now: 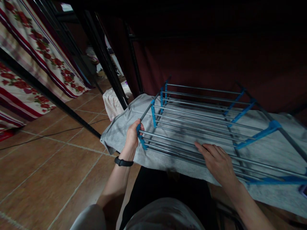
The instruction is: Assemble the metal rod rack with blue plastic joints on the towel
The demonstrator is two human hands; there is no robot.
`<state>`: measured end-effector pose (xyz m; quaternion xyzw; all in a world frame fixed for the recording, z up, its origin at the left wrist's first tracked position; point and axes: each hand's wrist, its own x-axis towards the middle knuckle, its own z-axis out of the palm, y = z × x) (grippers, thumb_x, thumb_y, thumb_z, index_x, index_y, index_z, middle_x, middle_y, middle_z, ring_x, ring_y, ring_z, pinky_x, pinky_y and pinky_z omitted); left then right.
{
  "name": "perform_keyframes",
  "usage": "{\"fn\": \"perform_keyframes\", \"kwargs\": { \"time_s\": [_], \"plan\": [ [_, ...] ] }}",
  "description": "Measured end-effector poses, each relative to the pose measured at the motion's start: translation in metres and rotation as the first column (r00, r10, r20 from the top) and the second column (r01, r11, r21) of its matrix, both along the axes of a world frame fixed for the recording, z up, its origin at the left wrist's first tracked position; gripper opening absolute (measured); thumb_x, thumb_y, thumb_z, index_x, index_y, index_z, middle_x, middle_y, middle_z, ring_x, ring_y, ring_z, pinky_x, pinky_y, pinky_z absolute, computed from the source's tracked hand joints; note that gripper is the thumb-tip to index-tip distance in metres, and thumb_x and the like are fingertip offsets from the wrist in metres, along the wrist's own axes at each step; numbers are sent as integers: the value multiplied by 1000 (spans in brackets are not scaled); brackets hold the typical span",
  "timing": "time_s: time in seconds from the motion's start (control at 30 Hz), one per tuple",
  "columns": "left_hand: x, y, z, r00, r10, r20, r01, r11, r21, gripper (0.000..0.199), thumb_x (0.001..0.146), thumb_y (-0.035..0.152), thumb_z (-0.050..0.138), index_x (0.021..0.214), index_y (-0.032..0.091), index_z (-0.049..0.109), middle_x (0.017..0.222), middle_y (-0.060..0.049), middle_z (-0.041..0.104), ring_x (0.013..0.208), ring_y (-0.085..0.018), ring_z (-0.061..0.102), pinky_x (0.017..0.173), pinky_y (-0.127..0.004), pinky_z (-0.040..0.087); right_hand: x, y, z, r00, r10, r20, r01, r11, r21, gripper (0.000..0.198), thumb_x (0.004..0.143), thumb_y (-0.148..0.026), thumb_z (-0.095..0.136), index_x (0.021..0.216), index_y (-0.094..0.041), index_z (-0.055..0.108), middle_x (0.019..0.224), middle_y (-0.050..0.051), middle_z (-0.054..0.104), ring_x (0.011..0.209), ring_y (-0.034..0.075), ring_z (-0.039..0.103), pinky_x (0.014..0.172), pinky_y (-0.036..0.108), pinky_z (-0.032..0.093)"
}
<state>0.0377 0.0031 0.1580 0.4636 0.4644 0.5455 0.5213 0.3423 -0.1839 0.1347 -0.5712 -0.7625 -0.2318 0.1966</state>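
A rack of thin grey metal tubes [177, 139] with blue plastic joints [248, 139] lies on a grey cloth in front of me. My left hand [133, 135] is closed around its near left corner, at the blue joint [142, 140] and tube end. A dark band [123, 162] circles that wrist. Over the front tubes rests my right hand [217, 159], palm down, fingers stretched out and touching the tubes; the underside of this hand is hidden.
Grey cloth [129, 119] covers the surface under the rack. Black metal posts [105, 60] and a slanting bar [51, 92] stand at left. Dark red fabric [203, 64] hangs behind. Tiled floor [55, 166], a thin cable [59, 132] and a flowered curtain [43, 54] lie further left.
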Motion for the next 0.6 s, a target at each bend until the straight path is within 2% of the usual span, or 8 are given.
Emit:
{"fn": "perform_keyframes", "kwargs": {
  "time_s": [0.37, 0.6],
  "plan": [
    [-2, 0, 1, 999, -36, -22, 36, 999, -3, 38, 80, 46, 54, 55, 16, 56, 51, 0, 51, 43, -9, 42, 44, -24, 33, 1, 1, -1, 1000, 25, -11, -25, 1000, -14, 54, 88, -5, 46, 138, -25, 48, 103, 5, 63, 90, 18, 55, 84, 33, 42],
    [-4, -1, 9, 999, -50, 9, 50, 998, -34, 28, 76, 39, 57, 59, 17, 56, 51, 3, 54, 44, -7, 42, 40, -18, 36, -10, -1, 7, 1000, -29, -12, 28, 997, -74, 46, 91, -11, 45, 136, -21, 48, 104, 7, 63, 90, 18, 54, 85, 35, 40]
  ]
}}
